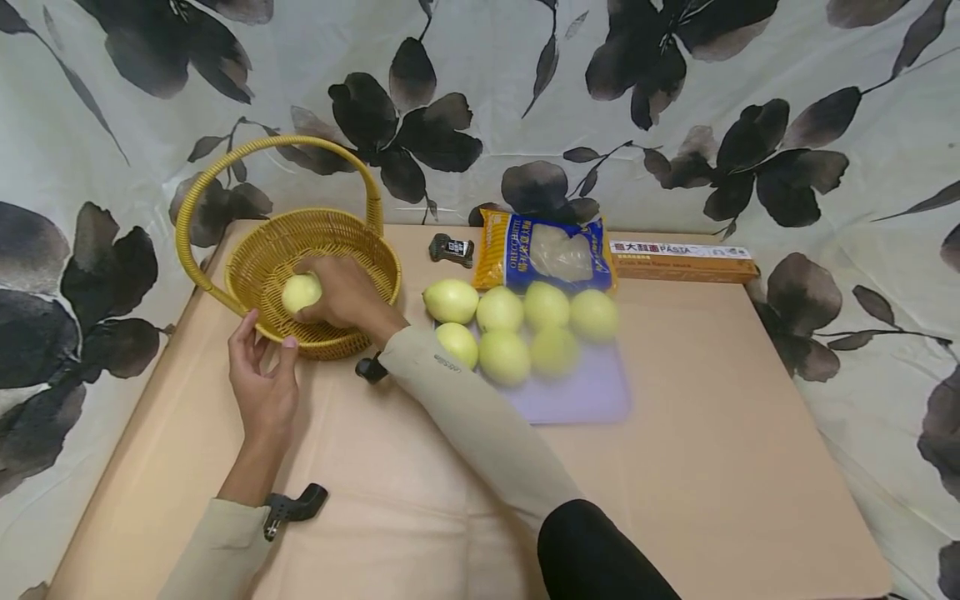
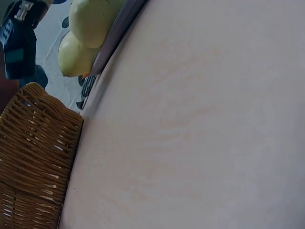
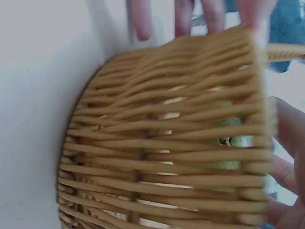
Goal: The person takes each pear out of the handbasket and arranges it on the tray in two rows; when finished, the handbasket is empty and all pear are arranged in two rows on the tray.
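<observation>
My right hand [image 1: 341, 292] reaches inside the yellow wicker basket [image 1: 375, 250] and grips a pale green pear [image 1: 302, 293] low over its woven floor. Through the slats in the right wrist view, the speckled pear [image 3: 228, 139] shows its dark blossom end. At the near left side of the basket, my left hand [image 1: 266, 387] touches the outer wall by the foot of the handle, thumb and fingers spread apart. Several more pears [image 1: 505, 358] lie on and around a pale purple tray [image 1: 581, 404] right of the basket.
Behind the pears lie a blue and yellow pasta bag [image 1: 566, 254], a long orange pasta box [image 1: 686, 265] and a small black packet [image 1: 452, 249]. The basket's tall handle [image 1: 277, 143] arches over its opening. A floral cloth hangs behind the table [image 1: 712, 467].
</observation>
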Action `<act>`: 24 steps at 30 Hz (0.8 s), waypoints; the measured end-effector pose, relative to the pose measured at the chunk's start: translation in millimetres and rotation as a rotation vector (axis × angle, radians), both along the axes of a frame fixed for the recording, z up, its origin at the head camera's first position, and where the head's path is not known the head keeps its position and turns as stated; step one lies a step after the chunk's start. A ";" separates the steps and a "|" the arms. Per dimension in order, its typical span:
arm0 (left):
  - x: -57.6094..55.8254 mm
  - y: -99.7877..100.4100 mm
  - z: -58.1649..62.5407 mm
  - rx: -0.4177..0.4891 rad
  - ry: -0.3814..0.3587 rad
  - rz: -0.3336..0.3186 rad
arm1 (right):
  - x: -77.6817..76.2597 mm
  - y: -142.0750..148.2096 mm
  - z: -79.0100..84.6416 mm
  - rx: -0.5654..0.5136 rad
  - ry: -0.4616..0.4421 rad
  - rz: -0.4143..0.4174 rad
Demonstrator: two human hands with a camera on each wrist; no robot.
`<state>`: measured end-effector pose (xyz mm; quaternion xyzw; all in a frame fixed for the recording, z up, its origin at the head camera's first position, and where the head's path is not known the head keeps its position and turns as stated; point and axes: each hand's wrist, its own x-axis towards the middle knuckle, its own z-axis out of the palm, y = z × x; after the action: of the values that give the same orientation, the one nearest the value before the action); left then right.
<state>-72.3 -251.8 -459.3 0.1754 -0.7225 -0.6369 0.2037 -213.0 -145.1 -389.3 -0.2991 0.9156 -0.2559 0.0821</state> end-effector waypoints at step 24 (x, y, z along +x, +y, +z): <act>0.1 -1.7 0.7 -0.028 0.003 -0.013 | 62.9 115.7 51.9 -0.373 0.104 -0.027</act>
<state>-72.2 -253.5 -458.6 0.1669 -0.7323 -0.6282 0.2030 -150.1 -29.4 -337.4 -0.3097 0.8591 -0.4066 -0.0255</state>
